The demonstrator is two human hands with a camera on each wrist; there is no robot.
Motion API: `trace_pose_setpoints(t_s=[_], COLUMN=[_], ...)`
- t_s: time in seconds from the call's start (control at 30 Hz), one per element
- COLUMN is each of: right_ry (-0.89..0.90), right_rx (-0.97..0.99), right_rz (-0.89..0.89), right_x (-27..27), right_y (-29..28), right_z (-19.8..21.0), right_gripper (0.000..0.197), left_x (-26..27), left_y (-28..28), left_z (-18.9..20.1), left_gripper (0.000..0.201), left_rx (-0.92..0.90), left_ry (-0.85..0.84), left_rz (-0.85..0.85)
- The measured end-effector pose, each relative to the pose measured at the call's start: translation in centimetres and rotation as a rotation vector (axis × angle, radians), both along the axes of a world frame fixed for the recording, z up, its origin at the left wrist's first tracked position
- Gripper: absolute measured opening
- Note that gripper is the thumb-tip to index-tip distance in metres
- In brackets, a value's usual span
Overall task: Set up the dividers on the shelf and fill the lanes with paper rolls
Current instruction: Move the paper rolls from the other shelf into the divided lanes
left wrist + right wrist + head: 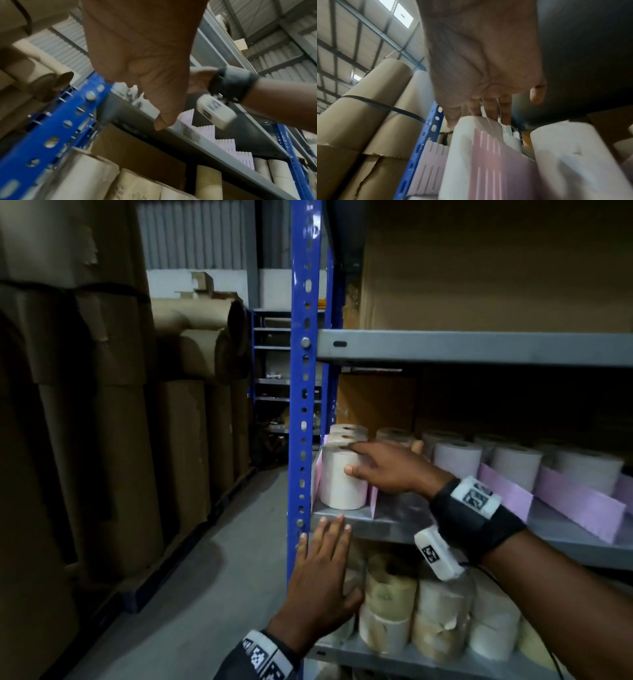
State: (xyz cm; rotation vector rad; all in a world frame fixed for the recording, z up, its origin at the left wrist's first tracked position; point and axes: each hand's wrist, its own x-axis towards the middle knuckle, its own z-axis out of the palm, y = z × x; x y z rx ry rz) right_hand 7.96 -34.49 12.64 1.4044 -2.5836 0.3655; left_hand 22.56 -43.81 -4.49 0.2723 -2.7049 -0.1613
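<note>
Right hand [383,470] has its grip on the front paper roll [343,479], thumb on the side, fingers over the top; roll stands in the leftmost lane at the shelf [383,523] edge. Left hand [322,583] released, flat by the shelf lip. Risks: a sideways push could tilt the thin pink divider [373,501]; the roll, near the edge, could tip off.

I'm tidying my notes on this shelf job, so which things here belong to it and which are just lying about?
Part of the job:
- front paper roll, held by the right hand
- pink dividers
- rolls in the lanes
- shelf
- left hand, open

Lying about:
- tall brown wrapped rolls
- rolls on the lower shelf
</note>
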Motion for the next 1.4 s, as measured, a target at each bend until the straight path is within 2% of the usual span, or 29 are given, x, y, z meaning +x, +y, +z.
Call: trace_pose_setpoints(t_s=[0.1, 0.23, 0.47, 0.57, 0.7, 0.83, 1.0, 1.2, 1.27, 1.4], right_ry=[0.078, 0.204, 0.033, -0.085, -0.143, -0.185, -0.179, -0.048, 0.0, 0.059], right_rx=[-0.177, -0.269, -0.32, -0.253, -0.191, -0.23, -0.324, -0.401, -0.455, -0.538], right_rz=[0.036, -0.008, -0.157, -0.235, -0.373, -0.495, -0.65, -0.778, -0.81, -0.853], right_x=[2.9, 9.3, 16.8, 18.2, 18.8, 18.2, 15.7, 10.7, 9.3, 6.2], right_y=[3.6, 9.6, 20.7, 25.7, 32.0, 37.8, 46.8, 59.5, 62.6, 68.0], right_z=[-2.4, -7.7, -16.5, -19.1, -21.6, -22.6, -22.3, -20.6, -19.6, -17.0], right_gripper=[0.058, 0.058, 0.042, 0.041, 0.042, 0.043, 0.039, 0.046, 0.051, 0.057], left_x=[2.8, 6.8, 12.3, 14.2, 14.8, 12.6, 6.9, -1.7, -4.4, -9.1], left_y=[0.2, 2.6, 12.0, 16.3, 20.9, 24.7, 31.9, 43.4, 46.5, 52.5], left_z=[-0.5, -2.2, -6.0, -7.2, -8.1, -6.9, -4.7, -3.1, -2.5, -0.5], left_gripper=[0.085, 0.079, 0.065, 0.059, 0.047, 0.037, 0.034, 0.028, 0.025, 0.03], left_rx=[0.131, 0.36, 0.567, 0.61, 0.597, 0.597, 0.588, 0.712, 0.733, 0.751], left_ry=[0.06, 0.154, 0.197, 0.159, 0.112, 0.095, 0.11, 0.158, 0.144, 0.157], left_rz=[0.025, 0.022, -0.134, -0.188, -0.292, -0.362, -0.509, -0.61, -0.641, -0.712])
